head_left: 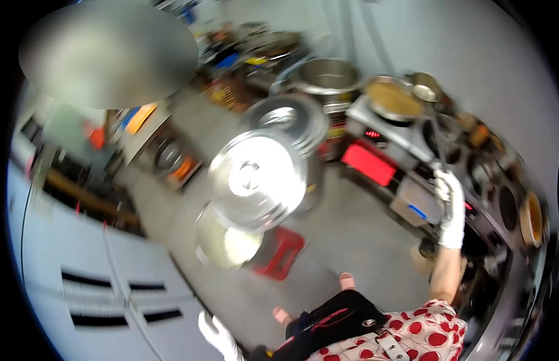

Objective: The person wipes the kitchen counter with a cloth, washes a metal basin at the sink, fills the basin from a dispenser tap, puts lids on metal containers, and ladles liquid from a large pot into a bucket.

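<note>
My right hand (450, 201), in a white glove, is closed around the long handle of a metal ladle (427, 91). The ladle's bowl hangs at the back of the counter, just right of a wide pan (393, 99) of yellowish-brown contents. At the bottom left, my left hand (219, 338), also gloved in white, has its fingers apart and holds nothing. A large pot (214, 243) with pale contents stands on the floor ahead, partly covered by a shiny metal lid (258, 180). Motion blurs parts of the view.
A stove counter (411, 141) with red displays runs along the right, carrying several pans. Another lidded pot (285, 120) and a tall open pot (327, 75) stand behind. A red plastic stool (280, 253) is on the floor. White cabinets (81, 259) line the left.
</note>
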Action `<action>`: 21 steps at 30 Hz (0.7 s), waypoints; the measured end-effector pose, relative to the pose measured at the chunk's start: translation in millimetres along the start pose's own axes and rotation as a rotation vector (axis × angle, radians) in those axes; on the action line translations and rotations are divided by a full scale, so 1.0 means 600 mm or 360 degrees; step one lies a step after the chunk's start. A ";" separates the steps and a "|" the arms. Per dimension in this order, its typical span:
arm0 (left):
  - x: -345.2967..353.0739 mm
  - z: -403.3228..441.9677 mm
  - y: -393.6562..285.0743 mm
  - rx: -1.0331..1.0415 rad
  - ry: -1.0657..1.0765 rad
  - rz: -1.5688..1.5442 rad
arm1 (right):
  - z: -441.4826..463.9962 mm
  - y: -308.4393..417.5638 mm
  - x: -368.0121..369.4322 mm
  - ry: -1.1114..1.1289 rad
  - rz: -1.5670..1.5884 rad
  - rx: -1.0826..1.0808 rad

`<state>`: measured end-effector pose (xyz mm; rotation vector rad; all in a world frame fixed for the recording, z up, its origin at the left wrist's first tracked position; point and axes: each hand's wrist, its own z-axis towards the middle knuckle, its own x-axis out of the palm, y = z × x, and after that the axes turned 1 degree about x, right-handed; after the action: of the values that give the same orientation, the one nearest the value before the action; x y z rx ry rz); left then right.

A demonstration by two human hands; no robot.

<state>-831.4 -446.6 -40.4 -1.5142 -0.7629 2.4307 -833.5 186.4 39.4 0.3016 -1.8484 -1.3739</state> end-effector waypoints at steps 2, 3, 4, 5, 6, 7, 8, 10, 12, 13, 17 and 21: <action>-0.040 0.004 0.082 -0.0034 -0.0040 0.0023 | -0.029 -0.045 0.089 0.0122 0.0192 0.0071; -0.055 0.001 0.126 -0.0081 -0.0061 -0.0023 | -0.044 -0.067 0.136 0.0371 0.0391 0.0181; -0.067 0.001 0.173 -0.0104 -0.0097 -0.0044 | -0.059 -0.091 0.187 0.0599 0.0594 0.0276; -0.076 0.000 0.224 -0.0117 -0.0075 -0.0017 | -0.077 -0.121 0.238 0.0728 0.0703 0.0330; -0.089 -0.001 0.271 -0.0128 -0.0034 0.0011 | -0.082 -0.160 0.273 0.1016 0.0796 0.0405; -0.114 0.004 0.316 -0.0208 0.0013 -0.0077 | -0.140 -0.171 0.356 0.1003 0.0827 0.0419; -0.124 0.010 0.346 -0.0282 0.0046 -0.0157 | -0.180 -0.193 0.433 0.0994 0.0875 0.0435; -0.145 0.026 0.397 -0.0472 0.0063 -0.0375 | -0.249 -0.230 0.557 0.1000 0.0942 0.0560; -0.144 0.054 0.447 -0.0567 0.0045 -0.0546 | -0.286 -0.277 0.645 0.1064 0.1094 0.0746; -0.143 0.077 0.458 -0.0627 0.0033 -0.0659 | -0.311 -0.292 0.694 0.1065 0.1112 0.0829; -0.123 0.202 0.519 -0.0588 0.0066 -0.0738 | -0.359 -0.394 0.823 0.1124 0.0792 0.0958; -0.097 0.352 0.553 -0.0575 0.0120 -0.0774 | -0.413 -0.479 0.985 0.1039 0.0422 0.1311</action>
<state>-951.2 -822.2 -89.7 -1.3146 -1.4219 1.9387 -1118.5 -454.2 74.8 0.7790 -1.6982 -0.2126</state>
